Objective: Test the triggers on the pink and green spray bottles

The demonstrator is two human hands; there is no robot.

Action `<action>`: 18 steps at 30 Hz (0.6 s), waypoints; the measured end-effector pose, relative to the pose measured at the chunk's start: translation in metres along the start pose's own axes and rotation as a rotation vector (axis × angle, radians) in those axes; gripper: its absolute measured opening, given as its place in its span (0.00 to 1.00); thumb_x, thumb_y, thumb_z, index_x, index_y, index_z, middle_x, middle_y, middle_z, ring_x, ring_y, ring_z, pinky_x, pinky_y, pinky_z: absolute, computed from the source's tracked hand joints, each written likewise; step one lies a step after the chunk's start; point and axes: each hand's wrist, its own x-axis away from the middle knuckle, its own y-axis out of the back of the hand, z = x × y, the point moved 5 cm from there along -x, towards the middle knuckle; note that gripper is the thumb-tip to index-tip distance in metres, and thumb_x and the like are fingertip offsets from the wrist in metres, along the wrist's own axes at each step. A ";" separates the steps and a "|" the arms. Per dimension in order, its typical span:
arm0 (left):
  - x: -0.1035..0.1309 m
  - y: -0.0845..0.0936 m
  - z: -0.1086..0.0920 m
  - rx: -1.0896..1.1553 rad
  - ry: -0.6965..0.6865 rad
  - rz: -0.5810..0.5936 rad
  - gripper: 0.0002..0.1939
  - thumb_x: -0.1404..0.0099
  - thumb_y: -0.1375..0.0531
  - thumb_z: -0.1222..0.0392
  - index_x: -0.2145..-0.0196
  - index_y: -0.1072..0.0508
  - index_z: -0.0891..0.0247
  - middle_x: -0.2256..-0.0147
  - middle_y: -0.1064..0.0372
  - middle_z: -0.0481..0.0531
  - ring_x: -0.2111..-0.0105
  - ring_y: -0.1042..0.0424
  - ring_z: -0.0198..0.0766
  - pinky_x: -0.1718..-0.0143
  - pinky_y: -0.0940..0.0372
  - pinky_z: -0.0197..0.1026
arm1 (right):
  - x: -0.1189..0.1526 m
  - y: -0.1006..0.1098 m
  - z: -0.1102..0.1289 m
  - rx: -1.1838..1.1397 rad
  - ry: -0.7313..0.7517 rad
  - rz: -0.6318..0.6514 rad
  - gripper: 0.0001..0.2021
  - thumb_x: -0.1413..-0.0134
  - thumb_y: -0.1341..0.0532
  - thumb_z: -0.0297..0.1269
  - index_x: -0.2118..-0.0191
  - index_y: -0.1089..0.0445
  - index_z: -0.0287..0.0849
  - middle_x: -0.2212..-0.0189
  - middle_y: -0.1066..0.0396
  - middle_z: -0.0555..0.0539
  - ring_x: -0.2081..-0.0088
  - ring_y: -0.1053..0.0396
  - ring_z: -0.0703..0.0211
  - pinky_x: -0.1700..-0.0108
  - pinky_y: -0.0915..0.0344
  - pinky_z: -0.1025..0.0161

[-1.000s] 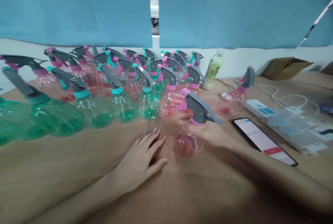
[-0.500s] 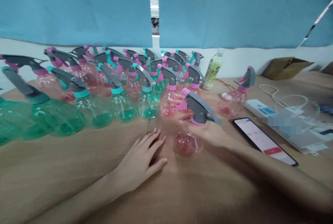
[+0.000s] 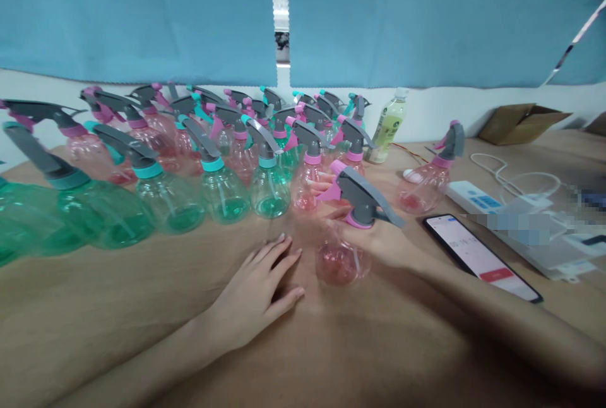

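Flat on the wooden table lies my left hand (image 3: pixel 253 288), its fingers spread and holding nothing. Just right of it stands a clear pink spray bottle (image 3: pixel 341 263) with a grey and pink trigger head, upright, a little pink at its bottom. My right hand (image 3: pixel 391 247) reaches in from the right behind this bottle, which partly hides it. Its fingers stretch out leftward past the trigger; whether the palm touches the bottle I cannot tell. Beyond the fingertips is another pink spray bottle (image 3: pixel 307 184), with a green spray bottle (image 3: pixel 271 187) to its left.
Several more pink and green spray bottles crowd the left and back. At right are a lone pink spray bottle (image 3: pixel 423 187), a phone (image 3: pixel 478 256) showing a timer, a white power strip (image 3: pixel 473 196) and a cardboard box (image 3: pixel 516 124). A labelled drink bottle (image 3: pixel 389 127) stands behind.
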 end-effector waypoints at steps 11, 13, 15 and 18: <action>0.001 0.000 0.000 0.001 -0.008 -0.007 0.27 0.32 0.50 0.45 0.40 0.42 0.61 0.39 0.50 0.57 0.40 0.51 0.48 0.43 0.49 0.53 | 0.000 0.001 0.001 0.010 -0.018 -0.001 0.14 0.59 0.45 0.47 0.67 0.33 0.45 0.69 0.28 0.43 0.64 0.29 0.47 0.62 0.31 0.48; 0.001 0.000 0.000 0.004 -0.006 -0.008 0.27 0.32 0.50 0.45 0.41 0.42 0.61 0.39 0.49 0.57 0.40 0.50 0.48 0.43 0.49 0.53 | 0.000 0.000 0.002 0.004 -0.023 0.003 0.14 0.60 0.44 0.46 0.68 0.33 0.45 0.70 0.28 0.44 0.65 0.29 0.47 0.63 0.31 0.48; 0.001 0.000 0.000 0.007 -0.007 -0.015 0.27 0.32 0.50 0.45 0.40 0.42 0.60 0.39 0.50 0.57 0.40 0.50 0.49 0.43 0.49 0.53 | 0.000 0.001 0.004 0.005 -0.002 -0.001 0.12 0.59 0.44 0.46 0.68 0.33 0.46 0.71 0.28 0.45 0.65 0.29 0.48 0.64 0.31 0.49; 0.001 0.001 -0.001 0.010 -0.011 -0.026 0.27 0.32 0.50 0.45 0.41 0.42 0.60 0.39 0.50 0.57 0.40 0.50 0.49 0.43 0.49 0.53 | 0.000 0.001 0.007 0.020 0.036 -0.006 0.10 0.58 0.44 0.44 0.68 0.33 0.47 0.73 0.29 0.47 0.67 0.29 0.50 0.64 0.31 0.51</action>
